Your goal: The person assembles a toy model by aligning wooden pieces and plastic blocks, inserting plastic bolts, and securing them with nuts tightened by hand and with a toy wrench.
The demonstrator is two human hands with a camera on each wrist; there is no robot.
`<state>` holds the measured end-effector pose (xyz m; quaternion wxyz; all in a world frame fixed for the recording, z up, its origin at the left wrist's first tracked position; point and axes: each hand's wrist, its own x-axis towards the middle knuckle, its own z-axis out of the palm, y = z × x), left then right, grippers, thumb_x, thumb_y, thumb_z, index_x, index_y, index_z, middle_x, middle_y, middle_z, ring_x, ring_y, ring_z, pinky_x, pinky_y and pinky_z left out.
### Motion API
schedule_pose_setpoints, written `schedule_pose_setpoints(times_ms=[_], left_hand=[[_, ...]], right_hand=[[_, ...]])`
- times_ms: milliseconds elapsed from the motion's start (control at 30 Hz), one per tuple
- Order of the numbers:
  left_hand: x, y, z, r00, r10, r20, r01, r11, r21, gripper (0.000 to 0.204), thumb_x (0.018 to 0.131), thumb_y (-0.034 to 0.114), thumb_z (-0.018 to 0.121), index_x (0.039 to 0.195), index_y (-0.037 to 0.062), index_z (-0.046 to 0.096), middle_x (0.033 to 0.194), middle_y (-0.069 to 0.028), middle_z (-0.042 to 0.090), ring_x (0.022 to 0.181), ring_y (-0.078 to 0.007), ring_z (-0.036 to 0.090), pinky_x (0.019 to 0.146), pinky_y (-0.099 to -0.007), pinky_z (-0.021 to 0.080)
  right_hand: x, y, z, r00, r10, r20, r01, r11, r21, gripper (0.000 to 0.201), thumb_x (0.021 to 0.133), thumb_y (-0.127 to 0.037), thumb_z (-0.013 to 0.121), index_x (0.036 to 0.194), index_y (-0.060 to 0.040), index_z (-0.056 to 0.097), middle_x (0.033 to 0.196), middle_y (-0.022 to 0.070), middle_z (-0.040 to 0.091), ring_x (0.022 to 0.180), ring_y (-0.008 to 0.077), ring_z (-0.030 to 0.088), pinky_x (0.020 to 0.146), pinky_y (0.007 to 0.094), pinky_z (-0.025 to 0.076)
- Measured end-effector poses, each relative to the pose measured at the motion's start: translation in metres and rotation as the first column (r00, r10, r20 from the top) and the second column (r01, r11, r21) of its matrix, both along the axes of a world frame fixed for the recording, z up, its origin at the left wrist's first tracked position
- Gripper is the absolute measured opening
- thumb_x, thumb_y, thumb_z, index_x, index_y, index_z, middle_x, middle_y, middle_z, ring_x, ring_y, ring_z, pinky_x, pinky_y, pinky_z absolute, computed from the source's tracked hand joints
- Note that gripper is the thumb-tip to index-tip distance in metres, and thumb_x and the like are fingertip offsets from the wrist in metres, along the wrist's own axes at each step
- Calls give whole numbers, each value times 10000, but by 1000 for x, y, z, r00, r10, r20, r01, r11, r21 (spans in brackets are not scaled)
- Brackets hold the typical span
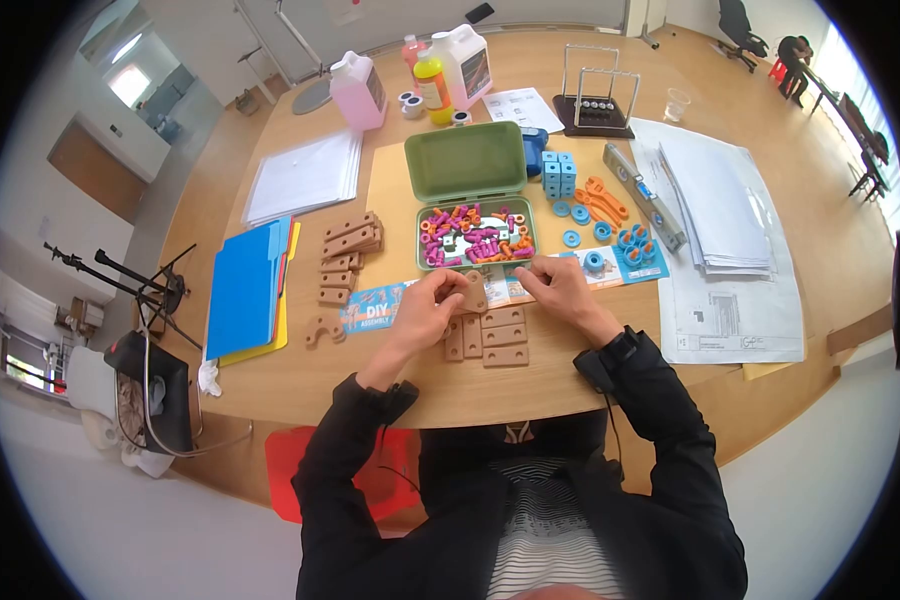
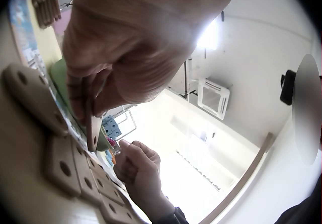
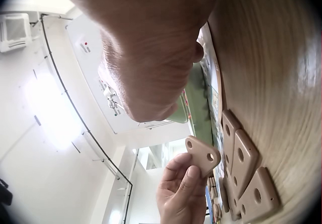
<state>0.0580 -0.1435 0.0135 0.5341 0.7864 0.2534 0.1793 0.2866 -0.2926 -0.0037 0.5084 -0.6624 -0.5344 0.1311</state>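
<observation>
Left hand [image 2: 136, 45] pinches our plate [image 3: 201, 152] near the box [image 1: 465, 162].
Probably light, stiff; we'd grip its edge. Right hand [image 1: 564, 289] curled, hold unclear.

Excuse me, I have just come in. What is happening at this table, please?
A person pinches a brown holed piece in the left hand. The right hand is close by; whether it holds anything is unclear. Beyond, an open green box contains purple and orange parts, and more brown pieces lie nearer the person.
</observation>
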Motion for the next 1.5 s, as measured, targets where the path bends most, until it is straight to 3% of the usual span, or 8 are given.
schedule_pose_setpoints(times_ms=[400,467,567,700,900,1100,1267,1500], left_hand=[[-1,-3,-2,988,26,-153,9,974,226,210,973,31,718,1183,18,723,1055,-85,769,917,-169,725,801,-313,579],[-3,-3,-3,994,73,-76,-37,917,397,179,969,37,720,1146,11,732,1048,-83,768,901,-181,716,779,-322,575],[-12,-1,9,992,89,90,-121,882,455,152,953,42,736,1100,1,739,1041,-90,765,899,-189,707,789,-330,564],[-32,9,12,981,179,78,-195,917,347,149,930,79,751,1061,9,748,1062,-127,758,948,-276,700,829,-372,554],[-43,28,25,1000,15,-24,-3,897,442,176,920,113,777,1064,14,756,1019,-120,768,934,-257,712,831,-362,558],[-17,47,42,995,-81,-54,94,948,304,173,966,141,777,1064,-1,762,855,-65,760,792,-134,694,747,-297,550],[3,53,34,996,-76,55,78,996,-35,168,1005,145,765,1032,-21,756,794,-5,715,714,-63,634,653,-248,506],[11,44,8,991,47,128,-29,990,-138,148,1010,124,760,998,-23,744,685,54,616,611,-6,490,540,-217,357]], right_hand=[[-2,-1,3,1000,8,16,-8,1000,-8,392,959,-172,760,687,18,551,599,175,509,522,327,472,522,418,396],[-2,-1,4,1000,8,10,-8,1000,-11,396,960,-174,758,685,19,547,600,177,509,524,327,475,524,420,395],[-2,-3,5,1000,9,7,-9,1000,-9,396,964,-177,753,688,21,550,600,176,510,522,330,474,523,421,394],[-2,-2,3,1000,21,16,-21,1000,-6,394,972,-184,742,692,21,555,601,174,519,527,333,484,528,422,396],[-7,1,-2,999,47,23,-47,999,-6,388,980,-193,732,705,25,566,603,172,526,530,333,488,532,422,399],[-3,0,0,999,34,35,-33,998,-45,384,980,-181,735,712,30,560,590,152,501,517,291,443,525,404,391],[0,-1,-1,1000,28,6,-28,998,-55,373,966,-170,749,712,30,562,588,137,483,526,253,444,529,396,390],[3,-6,22,942,335,17,-323,921,-216,222,887,-221,807,949,-46,686,680,86,596,623,263,591,596,389,465]])
